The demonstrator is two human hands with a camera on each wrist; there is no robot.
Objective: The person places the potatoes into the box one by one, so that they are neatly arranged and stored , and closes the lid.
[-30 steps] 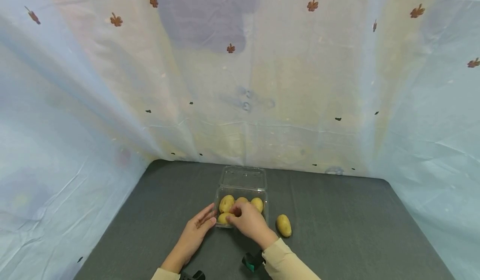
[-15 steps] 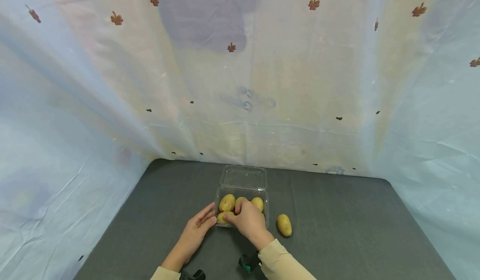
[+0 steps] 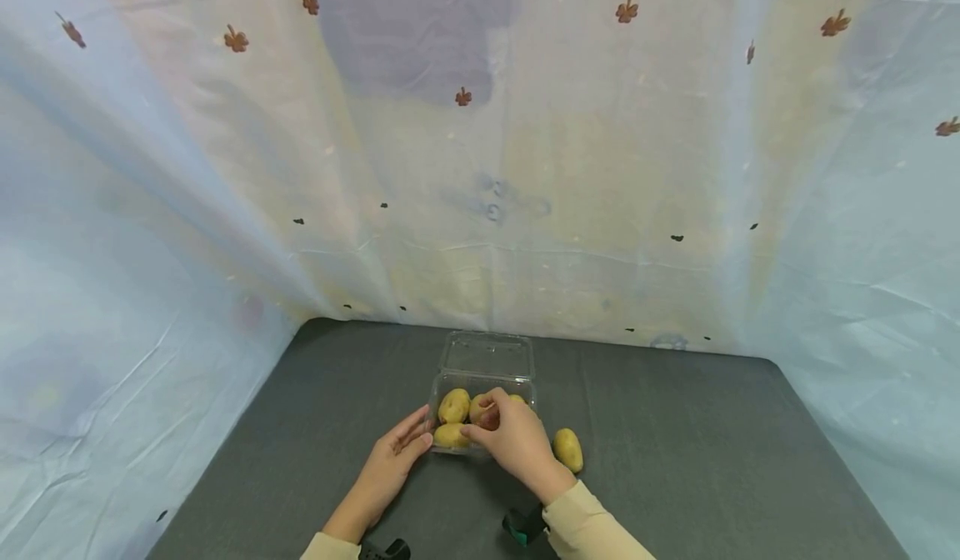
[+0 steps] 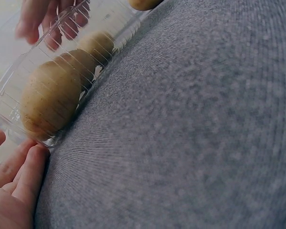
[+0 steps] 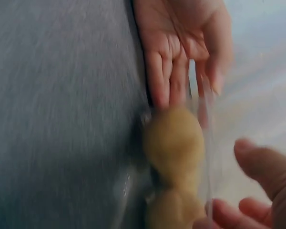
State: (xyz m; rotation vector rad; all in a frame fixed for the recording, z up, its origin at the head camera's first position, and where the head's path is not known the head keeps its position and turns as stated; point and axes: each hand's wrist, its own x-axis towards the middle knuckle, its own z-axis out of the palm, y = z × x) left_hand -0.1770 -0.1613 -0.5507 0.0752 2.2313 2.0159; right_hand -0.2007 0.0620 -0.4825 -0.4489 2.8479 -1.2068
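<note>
A clear plastic clamshell box [image 3: 487, 353], its lid tipped back, stands on the dark table with several potatoes inside. One potato [image 3: 450, 436] lies at the box's front left and another [image 3: 454, 407] behind it. My left hand [image 3: 385, 468] steadies the box at its left side, fingers extended; in the left wrist view the fingertips meet the box's lower corner beside a potato [image 4: 52, 98]. Above the box is my right hand [image 3: 517, 445], thumb and fingers parted and loosely bent around nothing. It hides part of the potatoes on the right.
A loose potato [image 3: 567, 450] lies on the grey-black table [image 3: 690, 460] just right of the box, close to my right wrist. A pale patterned curtain [image 3: 585, 168] rises behind the table's far edge and along both sides.
My right hand has lifted away from the front-left potato and shifted slightly right, leaving that potato in fuller view. The left hand and the box have stayed put.
</note>
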